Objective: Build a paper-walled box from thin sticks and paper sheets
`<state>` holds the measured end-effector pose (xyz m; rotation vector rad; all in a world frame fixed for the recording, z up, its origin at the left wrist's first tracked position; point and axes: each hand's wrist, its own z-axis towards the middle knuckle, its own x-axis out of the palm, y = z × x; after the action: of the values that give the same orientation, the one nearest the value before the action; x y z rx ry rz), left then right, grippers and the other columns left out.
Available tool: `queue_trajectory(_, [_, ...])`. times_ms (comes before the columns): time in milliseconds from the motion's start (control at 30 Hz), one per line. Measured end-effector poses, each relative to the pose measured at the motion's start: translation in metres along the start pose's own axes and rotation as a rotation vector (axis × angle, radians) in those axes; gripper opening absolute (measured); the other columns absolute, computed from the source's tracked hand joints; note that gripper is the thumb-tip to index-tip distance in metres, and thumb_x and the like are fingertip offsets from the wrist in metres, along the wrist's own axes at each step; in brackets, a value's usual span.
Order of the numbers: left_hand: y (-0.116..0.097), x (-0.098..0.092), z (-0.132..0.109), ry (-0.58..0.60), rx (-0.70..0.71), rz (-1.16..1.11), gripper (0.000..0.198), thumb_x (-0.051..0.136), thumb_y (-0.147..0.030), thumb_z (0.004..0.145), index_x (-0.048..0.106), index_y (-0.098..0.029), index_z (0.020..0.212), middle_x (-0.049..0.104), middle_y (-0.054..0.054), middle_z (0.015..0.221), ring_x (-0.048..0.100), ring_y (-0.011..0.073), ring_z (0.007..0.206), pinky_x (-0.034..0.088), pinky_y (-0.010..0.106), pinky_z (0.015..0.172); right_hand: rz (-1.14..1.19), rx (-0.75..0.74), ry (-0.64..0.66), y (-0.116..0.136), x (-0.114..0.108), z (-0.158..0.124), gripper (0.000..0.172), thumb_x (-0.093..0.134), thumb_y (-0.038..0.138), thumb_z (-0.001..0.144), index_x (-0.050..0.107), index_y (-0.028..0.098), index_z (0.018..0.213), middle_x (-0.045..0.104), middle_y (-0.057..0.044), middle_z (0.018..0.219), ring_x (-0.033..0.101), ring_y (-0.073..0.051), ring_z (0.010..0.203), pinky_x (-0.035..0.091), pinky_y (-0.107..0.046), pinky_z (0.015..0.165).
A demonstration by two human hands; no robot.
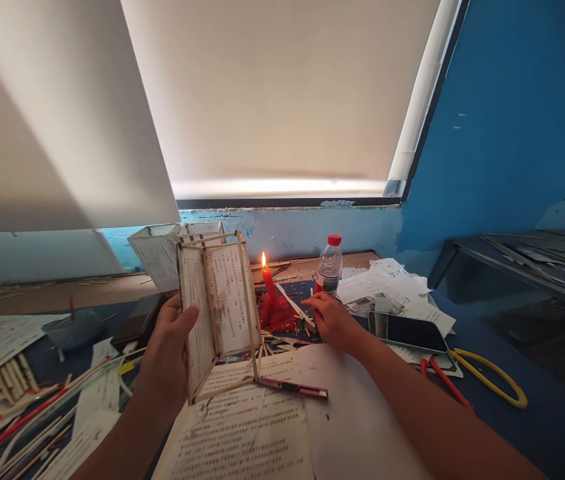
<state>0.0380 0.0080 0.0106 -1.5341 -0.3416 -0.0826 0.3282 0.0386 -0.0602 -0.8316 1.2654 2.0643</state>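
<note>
My left hand (170,343) grips the left side of a box-shaped frame (232,300) of thin wooden sticks, with printed paper on some sides and the near side uncovered. It is held upright over an open printed sheet (242,427). My right hand (332,321) is over the stick scraps by the bottle, fingers stretched leftward and slightly apart; I see nothing held in it. A lit red candle (269,283) stands in a mound of red wax (278,313) between frame and hand. A utility knife (292,388) lies on the paper below the frame.
A red-capped plastic bottle (330,267) stands behind my right hand. To the right are loose papers (387,283), a phone (407,331) and yellow-handled scissors or pliers (497,380). At left are a bowl (72,328), sticks (7,383) and a dark box (137,323). Papered boxes (155,250) stand behind.
</note>
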Motion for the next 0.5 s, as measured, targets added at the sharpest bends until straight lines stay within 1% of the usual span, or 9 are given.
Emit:
queue_trajectory(100, [-0.001,0.0,-0.001,-0.021,0.002,0.017,0.06,0.081,-0.052,0.068,0.059,-0.029,0.119,0.074,0.004,0.107,0.073,0.0339,0.102,0.064,0.036,0.07,-0.007,0.004,0.001,0.001,-0.001,-0.001,0.04,0.053,-0.003,0.088,0.072,0.016,0.118,0.065,-0.014,0.121,0.063,-0.026,0.115,0.048,-0.041,0.105])
queue_trajectory(167, [-0.001,0.0,-0.001,-0.01,0.005,0.015,0.058,0.081,-0.053,0.069,0.06,-0.03,0.119,0.074,0.003,0.107,0.074,0.0327,0.097,0.064,0.037,0.068,-0.008,0.011,0.002,0.002,-0.001,-0.001,0.042,0.054,-0.003,0.086,0.072,0.016,0.119,0.066,-0.015,0.121,0.064,-0.027,0.115,0.049,-0.041,0.104])
queue_trajectory(233, [-0.001,0.0,0.0,-0.001,0.015,0.005,0.058,0.084,-0.051,0.067,0.063,-0.03,0.116,0.074,0.003,0.102,0.074,0.0319,0.091,0.065,0.039,0.065,-0.01,0.015,0.007,0.005,-0.003,-0.001,0.042,0.057,-0.002,0.085,0.072,0.017,0.12,0.067,-0.015,0.121,0.065,-0.027,0.115,0.049,-0.04,0.102])
queue_trajectory(300, [0.0,0.001,0.001,-0.014,0.036,-0.011,0.058,0.088,-0.047,0.063,0.064,-0.029,0.113,0.074,0.002,0.097,0.074,0.0319,0.088,0.066,0.04,0.064,-0.014,0.015,0.015,0.01,-0.01,0.0,0.038,0.059,0.001,0.086,0.074,0.018,0.116,0.069,-0.013,0.12,0.066,-0.025,0.112,0.05,-0.038,0.1])
queue_trajectory(333, [0.0,0.002,0.001,-0.026,0.043,-0.022,0.058,0.088,-0.045,0.062,0.064,-0.03,0.112,0.074,0.001,0.095,0.074,0.032,0.088,0.066,0.04,0.065,-0.018,0.018,0.018,0.012,-0.016,0.0,0.035,0.059,0.003,0.086,0.075,0.019,0.113,0.07,-0.012,0.118,0.067,-0.024,0.109,0.051,-0.036,0.098])
queue_trajectory(400, [0.001,0.002,0.002,-0.043,0.038,-0.047,0.054,0.086,-0.044,0.064,0.063,-0.03,0.111,0.074,0.0,0.094,0.075,0.0323,0.092,0.065,0.039,0.067,-0.033,0.04,0.024,0.016,-0.034,-0.003,0.028,0.058,0.008,0.09,0.077,0.02,0.106,0.074,-0.009,0.11,0.07,-0.023,0.099,0.052,-0.034,0.089])
queue_trajectory(467, [0.001,0.001,0.002,-0.028,0.02,-0.057,0.053,0.085,-0.045,0.066,0.061,-0.03,0.112,0.075,0.0,0.095,0.074,0.0329,0.097,0.065,0.039,0.071,-0.062,0.085,0.037,0.014,-0.06,-0.013,0.021,0.059,0.02,0.093,0.078,0.023,0.101,0.077,-0.007,0.102,0.07,-0.023,0.088,0.053,-0.035,0.079])
queue_trajectory(500, [0.001,0.001,0.002,-0.011,0.012,-0.057,0.054,0.085,-0.045,0.066,0.061,-0.03,0.112,0.075,0.001,0.097,0.074,0.0332,0.101,0.064,0.038,0.074,-0.079,0.107,0.052,0.01,-0.074,-0.021,0.018,0.062,0.025,0.092,0.078,0.023,0.1,0.077,-0.008,0.1,0.071,-0.024,0.086,0.053,-0.036,0.077])
